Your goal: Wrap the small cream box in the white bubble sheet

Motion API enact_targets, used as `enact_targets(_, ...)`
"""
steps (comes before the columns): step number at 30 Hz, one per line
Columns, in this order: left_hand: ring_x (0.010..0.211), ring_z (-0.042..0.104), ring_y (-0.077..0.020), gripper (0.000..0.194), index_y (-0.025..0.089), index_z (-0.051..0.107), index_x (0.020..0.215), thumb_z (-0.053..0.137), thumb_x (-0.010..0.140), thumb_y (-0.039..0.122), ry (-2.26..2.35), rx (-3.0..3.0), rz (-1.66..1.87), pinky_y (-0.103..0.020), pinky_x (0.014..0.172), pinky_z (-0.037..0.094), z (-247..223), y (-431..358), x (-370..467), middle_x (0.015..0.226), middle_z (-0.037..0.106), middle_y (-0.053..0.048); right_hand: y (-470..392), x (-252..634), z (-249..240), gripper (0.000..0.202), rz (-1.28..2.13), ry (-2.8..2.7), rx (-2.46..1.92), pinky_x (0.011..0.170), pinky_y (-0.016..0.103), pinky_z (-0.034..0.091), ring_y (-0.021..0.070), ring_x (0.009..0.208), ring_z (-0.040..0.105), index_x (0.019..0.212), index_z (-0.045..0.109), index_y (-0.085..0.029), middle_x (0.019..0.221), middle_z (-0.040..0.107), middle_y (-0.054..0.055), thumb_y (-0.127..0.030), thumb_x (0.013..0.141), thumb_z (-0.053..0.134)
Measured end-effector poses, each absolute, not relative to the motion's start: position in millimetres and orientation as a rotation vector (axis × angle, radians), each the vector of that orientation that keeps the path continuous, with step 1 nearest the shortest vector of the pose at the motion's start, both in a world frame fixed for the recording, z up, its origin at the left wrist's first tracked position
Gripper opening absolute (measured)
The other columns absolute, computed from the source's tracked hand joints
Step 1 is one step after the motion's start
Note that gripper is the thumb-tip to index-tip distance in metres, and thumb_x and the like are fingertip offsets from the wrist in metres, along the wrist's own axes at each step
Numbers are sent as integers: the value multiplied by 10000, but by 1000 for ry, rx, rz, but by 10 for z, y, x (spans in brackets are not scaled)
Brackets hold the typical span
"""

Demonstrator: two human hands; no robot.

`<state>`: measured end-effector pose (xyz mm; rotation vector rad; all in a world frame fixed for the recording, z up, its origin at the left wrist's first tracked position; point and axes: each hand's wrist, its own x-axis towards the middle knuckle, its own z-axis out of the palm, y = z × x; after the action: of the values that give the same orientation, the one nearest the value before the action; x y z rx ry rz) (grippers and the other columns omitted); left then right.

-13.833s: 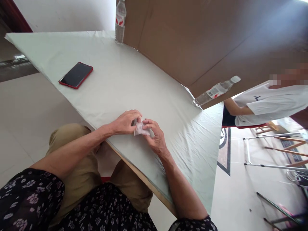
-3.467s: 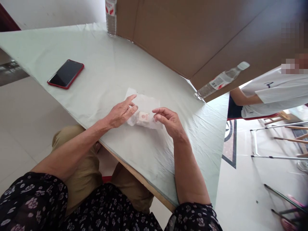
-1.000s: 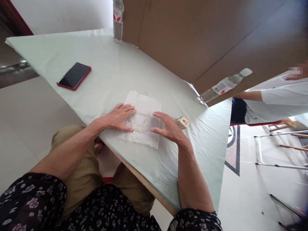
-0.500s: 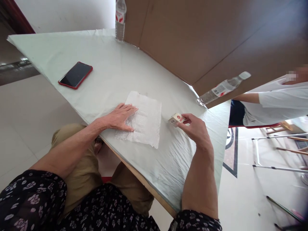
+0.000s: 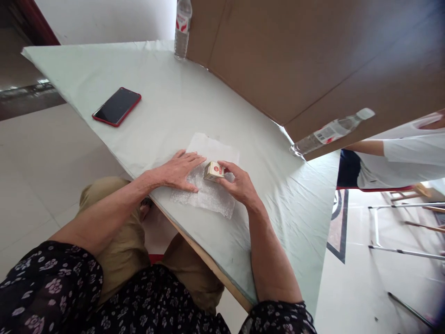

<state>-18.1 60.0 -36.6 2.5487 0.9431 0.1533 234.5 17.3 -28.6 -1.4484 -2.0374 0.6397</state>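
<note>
A sheet of bubble wrap (image 5: 212, 199) lies on the pale green cloth of the table, near its front edge. My left hand (image 5: 181, 171) rests flat on the left part of the sheet, fingers spread, holding nothing. Between thumb and fingers my right hand (image 5: 237, 182) grips a small cream box (image 5: 213, 171) with a red round mark, over the middle of the sheet. Whether the box touches the sheet I cannot tell.
A phone in a red case (image 5: 117, 106) lies at the left of the table (image 5: 156, 93). A brown cardboard panel (image 5: 278, 60) stands behind, with one water bottle (image 5: 181, 30) upright and another bottle (image 5: 330, 132) at its right end. A person in a white shirt (image 5: 413, 155) sits at the right.
My right hand has carried the small box leftward, from beside the bubble wrap to over its middle. My left hand has stayed on the sheet. The view has shifted slightly.
</note>
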Motion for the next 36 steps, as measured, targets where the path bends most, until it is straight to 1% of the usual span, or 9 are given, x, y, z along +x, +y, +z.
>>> enact_targets(6,1557,244,-348,961,178,268,1568,662,804,607,933,2547,153,-555,1254,103,-371,608,-178,1648,333,-190,128,2317,-330,456,605,-2026,-1410,971,433,535,246,988,704,1276,653,-245,1216,744,74,-275,823,678)
enact_targets(14,1560,239,-352,964,172,264,1571,649,807,615,923,2546,153,-546,1254,93,-392,618,-186,1655,319,-199,116,2278,-311,499,577,-2136,-1448,954,420,530,241,1015,703,1323,616,-235,1293,713,94,-225,825,646)
enact_targets(18,1556,249,-358,941,196,289,1566,651,808,621,913,2542,186,-559,1251,100,-394,615,-189,1648,340,-186,57,2288,-176,530,501,-2125,-1466,972,458,507,248,1029,700,1356,585,-253,1368,668,105,-247,832,662)
enact_targets(22,1541,293,-356,878,187,338,1546,650,826,582,932,2508,263,-551,1250,140,-388,621,-189,1623,391,-188,-152,2292,94,381,369,-2158,-1418,945,443,487,234,938,703,1247,637,-257,1202,740,72,-328,876,691)
enact_targets(25,1542,298,-353,815,168,367,1534,622,852,532,954,2477,331,-543,1248,182,-393,637,-184,1612,412,-189,-382,2235,148,345,353,-2415,-1314,941,438,461,263,1008,693,1205,657,-244,1170,755,75,-353,881,710)
enact_targets(28,1521,338,-361,750,148,446,1491,624,840,477,952,2470,422,-536,1240,232,-403,647,-164,1569,475,-182,-578,2132,-1,288,151,-2648,-1344,894,466,442,319,1030,665,1129,684,-183,1236,728,139,-268,855,711)
enact_targets(30,1492,386,-363,703,146,516,1441,636,824,460,935,2456,495,-533,1235,258,-396,640,-146,1536,516,-176,-650,2070,-134,155,-12,-2644,-1408,863,456,431,301,952,665,1017,699,-171,1176,748,137,-154,879,630)
enact_targets(32,1464,428,-353,654,167,570,1397,645,822,470,912,2423,562,-532,1232,272,-370,621,-133,1515,545,-159,-667,2032,-219,201,-96,-2564,-1434,859,434,421,266,888,665,952,696,-188,1096,771,107,-70,900,542)
enact_targets(36,1446,457,-325,595,215,634,1335,604,872,587,831,2296,657,-514,1227,300,-273,582,-145,1505,565,-124,-559,2034,-171,203,-76,-2329,-1444,850,401,427,237,890,690,961,687,-217,1062,786,83,-114,951,512)
